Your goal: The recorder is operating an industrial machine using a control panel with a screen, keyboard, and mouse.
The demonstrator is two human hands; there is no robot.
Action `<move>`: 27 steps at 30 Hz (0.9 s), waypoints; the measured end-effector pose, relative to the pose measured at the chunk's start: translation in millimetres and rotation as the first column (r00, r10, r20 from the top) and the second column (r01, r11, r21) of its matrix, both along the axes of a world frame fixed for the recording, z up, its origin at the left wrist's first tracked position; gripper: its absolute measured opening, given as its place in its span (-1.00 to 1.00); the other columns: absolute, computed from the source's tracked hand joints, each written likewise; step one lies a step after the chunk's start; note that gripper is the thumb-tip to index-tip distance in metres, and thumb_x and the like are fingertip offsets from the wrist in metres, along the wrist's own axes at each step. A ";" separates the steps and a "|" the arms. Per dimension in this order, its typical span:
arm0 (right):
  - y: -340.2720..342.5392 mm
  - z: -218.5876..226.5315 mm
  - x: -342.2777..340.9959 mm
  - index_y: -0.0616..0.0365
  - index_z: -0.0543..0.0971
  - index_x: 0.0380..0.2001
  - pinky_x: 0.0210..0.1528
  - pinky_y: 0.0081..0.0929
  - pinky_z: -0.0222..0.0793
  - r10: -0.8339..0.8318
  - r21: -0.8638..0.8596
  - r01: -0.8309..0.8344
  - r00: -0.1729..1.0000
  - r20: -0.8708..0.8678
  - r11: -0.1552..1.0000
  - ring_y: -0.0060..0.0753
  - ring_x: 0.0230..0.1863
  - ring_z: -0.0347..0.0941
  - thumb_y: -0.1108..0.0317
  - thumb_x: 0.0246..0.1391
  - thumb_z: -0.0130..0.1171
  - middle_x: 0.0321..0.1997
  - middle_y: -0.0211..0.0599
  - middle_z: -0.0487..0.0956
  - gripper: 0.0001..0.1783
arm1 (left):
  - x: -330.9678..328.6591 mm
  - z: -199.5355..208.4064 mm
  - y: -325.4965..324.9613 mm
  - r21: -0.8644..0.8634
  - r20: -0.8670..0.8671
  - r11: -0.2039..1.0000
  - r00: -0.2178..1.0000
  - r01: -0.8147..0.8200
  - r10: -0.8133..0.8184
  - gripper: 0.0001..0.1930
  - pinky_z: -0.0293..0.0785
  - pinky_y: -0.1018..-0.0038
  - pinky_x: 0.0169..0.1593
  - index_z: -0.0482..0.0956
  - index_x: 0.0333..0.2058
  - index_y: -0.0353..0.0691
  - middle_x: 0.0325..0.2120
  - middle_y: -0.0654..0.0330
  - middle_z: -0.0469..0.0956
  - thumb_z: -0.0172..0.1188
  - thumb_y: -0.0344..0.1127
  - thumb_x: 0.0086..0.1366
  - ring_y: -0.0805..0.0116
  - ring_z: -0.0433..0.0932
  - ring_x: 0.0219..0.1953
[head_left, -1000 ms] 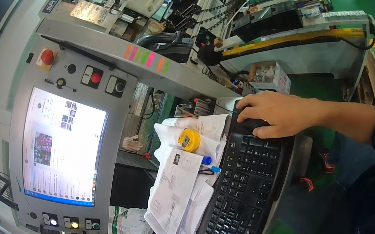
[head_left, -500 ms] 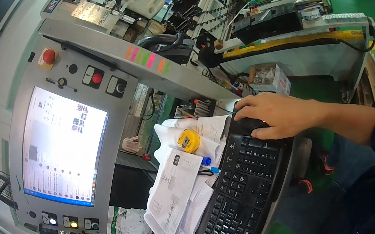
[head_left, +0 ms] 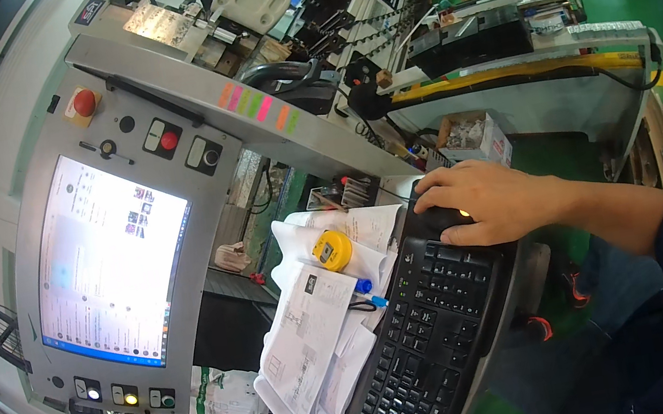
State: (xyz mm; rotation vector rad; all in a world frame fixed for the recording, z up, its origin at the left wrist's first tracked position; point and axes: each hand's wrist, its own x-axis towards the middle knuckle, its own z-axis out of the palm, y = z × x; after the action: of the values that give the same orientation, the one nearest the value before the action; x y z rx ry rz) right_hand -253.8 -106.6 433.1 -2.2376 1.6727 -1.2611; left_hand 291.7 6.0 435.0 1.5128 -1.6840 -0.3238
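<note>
My right hand (head_left: 485, 199) rests over a black computer mouse (head_left: 438, 219), with the fingers curved on its top and the thumb along its near side. A small yellow glow shows on the mouse beside the palm. Below the hand lies a black keyboard (head_left: 426, 341), running down toward the lower edge. Left of it is a stack of printed drawing sheets (head_left: 307, 344). A yellow tape measure (head_left: 332, 250) sits on the papers, beside a blue-capped marker (head_left: 371, 292). My left hand does not show clearly anywhere in the picture.
A grey machine panel with a lit screen (head_left: 109, 255) and a red emergency button (head_left: 84, 101) stands at left. Behind the mouse are a cardboard box (head_left: 474, 137) and a machine rail with a yellow strip (head_left: 504, 76). White bags (head_left: 232, 397) lie below the panel.
The picture on the screen has shifted: its grey block is gone and the text sits differently. My right hand stays on the mouse, nearly unmoved, with a yellow glow now showing.
</note>
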 end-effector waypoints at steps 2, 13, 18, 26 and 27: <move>0.5 -0.3 -0.1 0.18 0.60 0.34 0.46 0.11 0.43 0.006 0.005 -0.006 1.000 0.012 1.000 0.28 0.34 0.54 0.07 0.41 0.33 0.38 0.01 0.53 -0.42 | 1.7 -1.1 -1.7 -0.012 -0.002 1.000 1.000 0.005 -0.005 -0.36 0.10 0.09 0.65 0.35 0.58 -0.28 0.53 -0.09 0.42 0.06 0.00 0.76 0.00 0.34 0.56; -2.7 -3.0 -0.3 0.22 0.59 0.33 0.44 0.09 0.45 0.035 -0.026 -0.035 0.999 0.007 0.999 0.27 0.32 0.55 0.08 0.47 0.28 0.38 0.06 0.53 -0.45 | 3.1 -5.2 -6.6 -0.095 0.032 0.995 0.999 0.044 -0.041 -0.33 0.15 0.06 0.63 0.39 0.54 -0.36 0.49 -0.13 0.46 0.08 0.06 0.74 -0.05 0.37 0.53; -4.0 -4.9 -1.0 0.24 0.59 0.32 0.44 0.05 0.46 0.043 -0.031 -0.042 0.999 0.009 0.999 0.28 0.30 0.56 0.09 0.46 0.29 0.39 0.07 0.53 -0.45 | 1.4 -5.5 -4.0 -0.054 -0.004 0.998 1.000 0.021 -0.021 -0.34 0.14 0.05 0.64 0.36 0.55 -0.36 0.49 -0.13 0.45 0.07 0.03 0.75 -0.05 0.36 0.53; -4.6 -6.5 -0.5 0.23 0.59 0.33 0.42 0.07 0.47 0.038 -0.045 -0.038 0.999 0.012 0.998 0.28 0.29 0.57 0.09 0.46 0.30 0.37 0.05 0.53 -0.45 | -0.5 -4.4 -3.0 -0.033 -0.016 0.999 1.000 0.025 -0.026 -0.35 0.11 0.07 0.64 0.35 0.57 -0.34 0.51 -0.11 0.42 0.07 0.00 0.75 -0.03 0.34 0.55; -4.6 -6.6 -0.7 0.22 0.59 0.33 0.42 0.07 0.47 0.041 -0.045 -0.040 0.999 0.012 0.998 0.28 0.29 0.57 0.09 0.46 0.30 0.37 0.05 0.53 -0.45 | -1.4 -4.2 -2.6 -0.030 -0.018 0.999 0.999 0.027 -0.028 -0.35 0.10 0.08 0.65 0.35 0.57 -0.33 0.52 -0.11 0.42 0.07 0.00 0.75 -0.02 0.33 0.55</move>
State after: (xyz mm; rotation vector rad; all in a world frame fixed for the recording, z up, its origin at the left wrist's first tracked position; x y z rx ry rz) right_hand -254.5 -111.2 426.5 -2.2717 1.6021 -1.3133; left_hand 290.4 3.4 430.9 1.4620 -1.6892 -0.3248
